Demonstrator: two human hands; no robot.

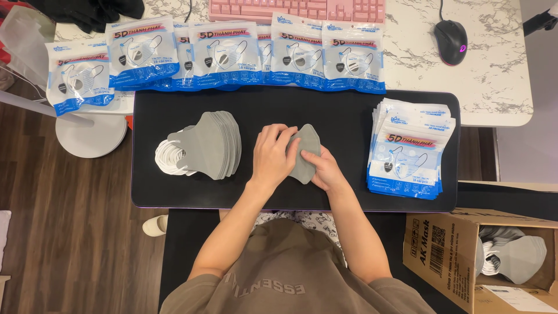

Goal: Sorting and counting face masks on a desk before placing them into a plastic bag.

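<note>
Black mat (174, 192) laid over the marbled white counter (500, 87), wood floor off to the side. Both hands meet mid-mat on a small stack of grey folded face masks (306, 152): my left hand (272, 157) lies flat over its left half, pinning it, while my right hand (326, 170) pinches the lower right edge to square the layers. The stack's long axis runs up and down, narrow tip toward me. The loose grey pile (216, 144) waits left, flat blue-and-white pouches (410, 154) right (both within easy reach).
</note>
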